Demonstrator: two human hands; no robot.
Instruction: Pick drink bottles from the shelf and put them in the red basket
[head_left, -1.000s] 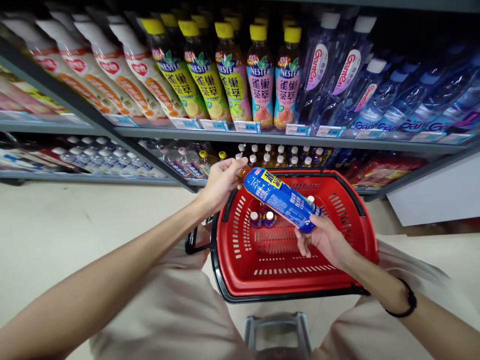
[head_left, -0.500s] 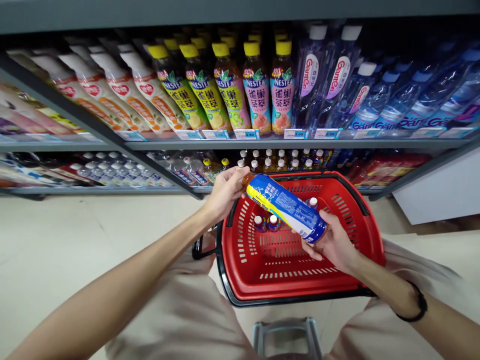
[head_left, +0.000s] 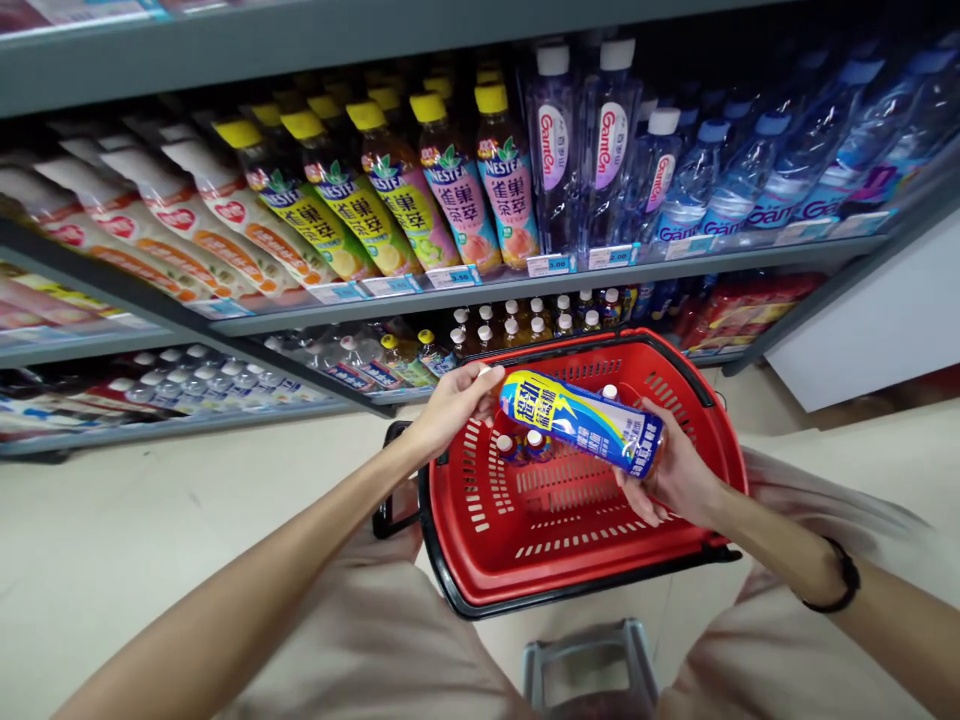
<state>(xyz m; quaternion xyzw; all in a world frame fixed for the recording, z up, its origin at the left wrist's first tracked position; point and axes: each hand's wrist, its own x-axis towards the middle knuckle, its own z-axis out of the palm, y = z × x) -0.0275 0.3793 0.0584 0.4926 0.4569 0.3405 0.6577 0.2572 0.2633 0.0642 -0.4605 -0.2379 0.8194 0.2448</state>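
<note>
A blue and yellow drink bottle (head_left: 581, 423) lies sideways in the air above a red shopping basket (head_left: 697, 420). My left hand (head_left: 454, 405) pinches the bottle's cap end. My right hand (head_left: 679, 475) cups its bottom end from below, fingers wrapped round it. In the basket stand two or three small bottles (head_left: 525, 445) with white caps, partly hidden by the held bottle. A black band sits on my right wrist.
Grey shelves ahead carry yellow-capped tea bottles (head_left: 450, 190), clear water bottles (head_left: 600, 140) and milky drink bottles (head_left: 172, 230). The lower shelf (head_left: 525, 320) holds small white-capped bottles. A grey metal handle (head_left: 589, 645) shows between my knees. Pale floor lies to the left.
The bottle has been turned about its long axis, so its yellow lettered side now faces up. The view has swung slightly, shifting the shelves leftward. Both hands keep their hold.
</note>
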